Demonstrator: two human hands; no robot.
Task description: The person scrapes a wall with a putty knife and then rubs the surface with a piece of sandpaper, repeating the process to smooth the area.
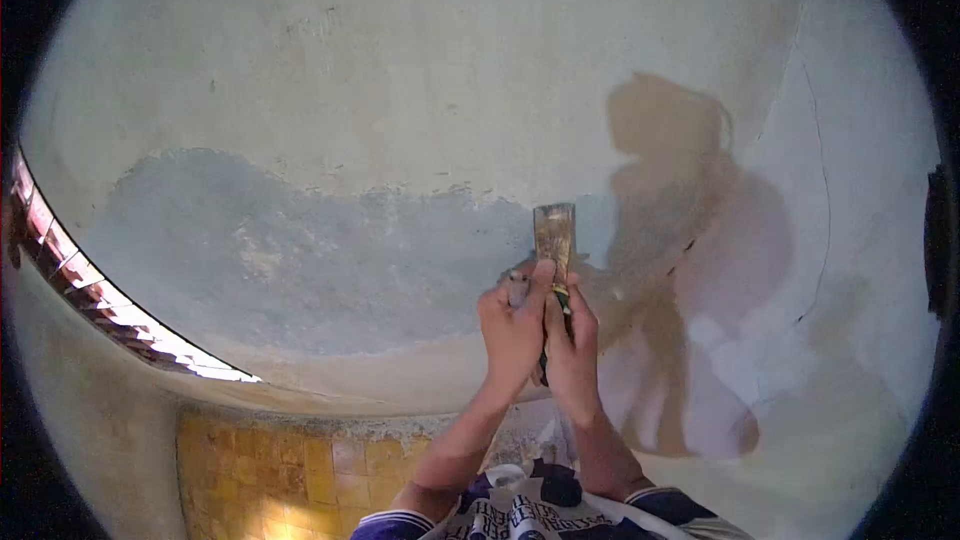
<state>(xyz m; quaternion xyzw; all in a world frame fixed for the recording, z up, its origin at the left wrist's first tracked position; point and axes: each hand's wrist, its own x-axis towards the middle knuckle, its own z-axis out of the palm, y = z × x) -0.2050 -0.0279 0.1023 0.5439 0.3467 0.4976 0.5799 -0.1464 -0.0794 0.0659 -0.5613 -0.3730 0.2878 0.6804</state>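
Observation:
A putty knife [555,229] with a wide, stained blade points up in front of the wall. My right hand [574,345] is closed round its dark handle. Beside it, my left hand [516,332] is closed too, its thumb on the lower part of the blade. A small grey lump [518,289] shows between the fingers of my left hand. The two hands are side by side and touching. Behind them is a wide grey-blue patch [370,260] with a ragged upper edge on the pale wall [420,70].
A barred opening [110,312] lets in light at the left. Yellow tiles [290,460] lie below. The right-hand wall [850,190] has a long thin crack, and a shadow of a person falls across the corner. A dark object [937,240] stands at the far right edge.

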